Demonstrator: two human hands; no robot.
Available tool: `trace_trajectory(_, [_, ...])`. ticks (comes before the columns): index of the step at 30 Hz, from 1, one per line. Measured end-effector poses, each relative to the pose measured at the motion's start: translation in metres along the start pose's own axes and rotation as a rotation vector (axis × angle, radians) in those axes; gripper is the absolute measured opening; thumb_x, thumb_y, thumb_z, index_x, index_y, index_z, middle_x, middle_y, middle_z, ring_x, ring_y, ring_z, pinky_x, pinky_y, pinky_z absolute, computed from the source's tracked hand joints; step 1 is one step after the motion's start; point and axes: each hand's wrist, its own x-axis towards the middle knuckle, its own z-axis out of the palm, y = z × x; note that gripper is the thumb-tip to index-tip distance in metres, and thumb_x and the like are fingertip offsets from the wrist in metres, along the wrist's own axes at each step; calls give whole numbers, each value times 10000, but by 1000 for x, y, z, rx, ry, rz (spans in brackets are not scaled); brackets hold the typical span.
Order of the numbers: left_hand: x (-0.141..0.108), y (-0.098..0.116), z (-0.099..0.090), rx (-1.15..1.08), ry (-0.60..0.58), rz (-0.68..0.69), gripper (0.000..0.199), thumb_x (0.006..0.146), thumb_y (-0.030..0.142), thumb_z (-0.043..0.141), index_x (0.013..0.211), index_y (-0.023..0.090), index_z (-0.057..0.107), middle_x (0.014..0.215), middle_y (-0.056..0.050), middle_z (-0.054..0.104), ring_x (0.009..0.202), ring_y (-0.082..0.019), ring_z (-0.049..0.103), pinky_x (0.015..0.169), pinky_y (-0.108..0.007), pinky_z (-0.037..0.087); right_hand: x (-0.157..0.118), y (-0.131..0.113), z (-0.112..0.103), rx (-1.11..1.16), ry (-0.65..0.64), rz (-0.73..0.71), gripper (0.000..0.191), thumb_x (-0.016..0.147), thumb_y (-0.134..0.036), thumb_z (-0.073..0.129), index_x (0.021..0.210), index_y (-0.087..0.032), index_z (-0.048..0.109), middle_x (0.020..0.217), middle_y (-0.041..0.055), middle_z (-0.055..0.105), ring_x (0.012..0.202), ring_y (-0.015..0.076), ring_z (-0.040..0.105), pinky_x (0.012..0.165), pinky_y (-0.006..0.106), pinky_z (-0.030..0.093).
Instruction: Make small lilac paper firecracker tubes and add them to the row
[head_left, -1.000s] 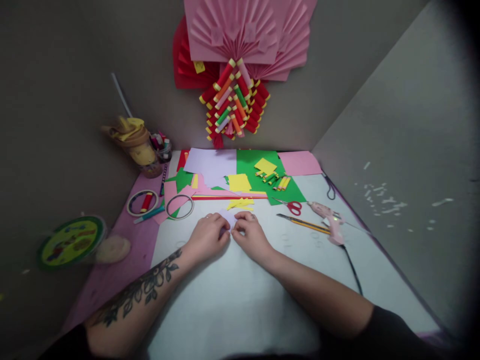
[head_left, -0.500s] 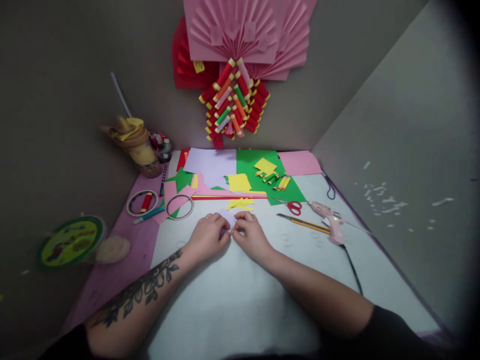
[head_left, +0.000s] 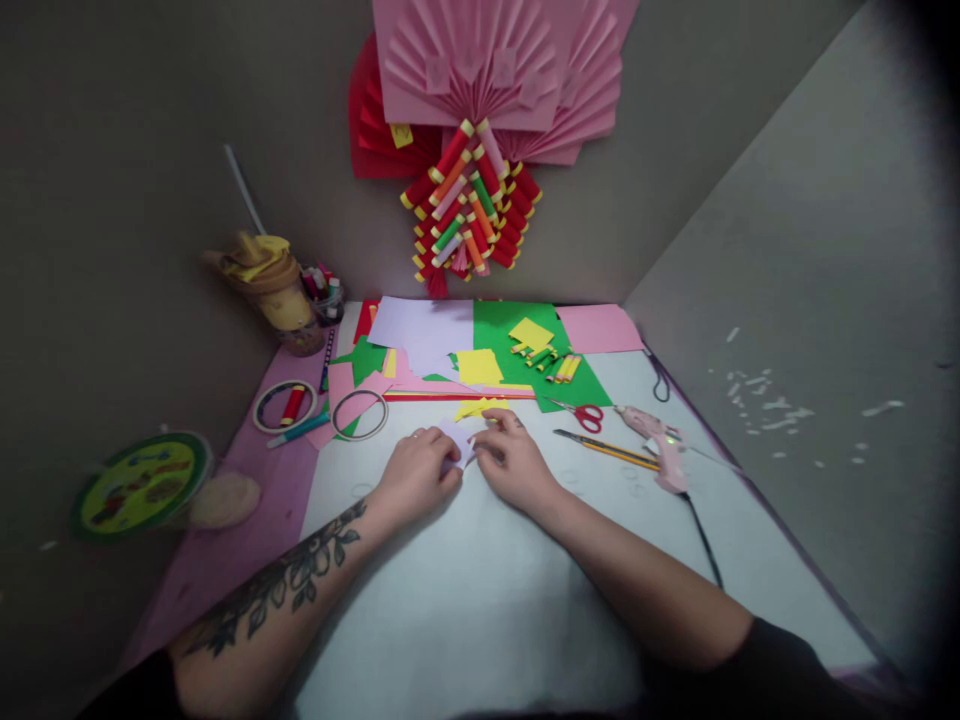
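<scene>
A small piece of lilac paper (head_left: 454, 436) lies on the white work surface between my two hands. My left hand (head_left: 421, 470) is closed on its left side, thumb and fingers gripping the paper. At its right edge is my right hand (head_left: 517, 462), fingers parted and index finger stretched forward; whether its fingertips touch the paper, I cannot tell. Just beyond my fingers lie narrow yellow paper strips (head_left: 480, 408).
Red-handled scissors (head_left: 588, 416), a yellow cutter knife (head_left: 611, 450) and a pink glue gun (head_left: 664, 445) lie to the right. Tape rolls (head_left: 360, 414) sit left. Behind are a green sheet (head_left: 510, 325), yellow squares (head_left: 478, 367) and small paper rolls (head_left: 564, 367). A cup (head_left: 289, 310) stands back left.
My right hand has moved slightly right, away from my left, and its fingers have spread. More of the lilac paper shows. My left hand has stayed in place.
</scene>
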Motion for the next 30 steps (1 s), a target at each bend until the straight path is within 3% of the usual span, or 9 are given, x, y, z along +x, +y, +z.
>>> trace_trajectory(6, [0,-4,3,-10,5,13,147,751,247,541,878,200,601,910,-66,602,885,-229,541,785,-340,410,10,3,1,121,38,123,56,720,-209,600,705,-199,653,983,62,529,899,174,569,736,291,496])
trace_trajectory(17, [0,-3,0,-25,-3,24,143,749,246,549,874,199,599,918,-64,603,885,-226,536,787,-338,403,12,17,8,-92,71,2,95,736,-147,583,677,-200,634,906,49,544,881,179,533,812,323,455])
trace_trajectory(30, [0,-4,2,-19,0,31,145,749,256,550,873,196,599,919,-59,601,878,-223,530,776,-331,393,10,19,11,-147,73,-34,105,733,-121,579,675,-198,620,864,48,537,866,190,511,785,322,446])
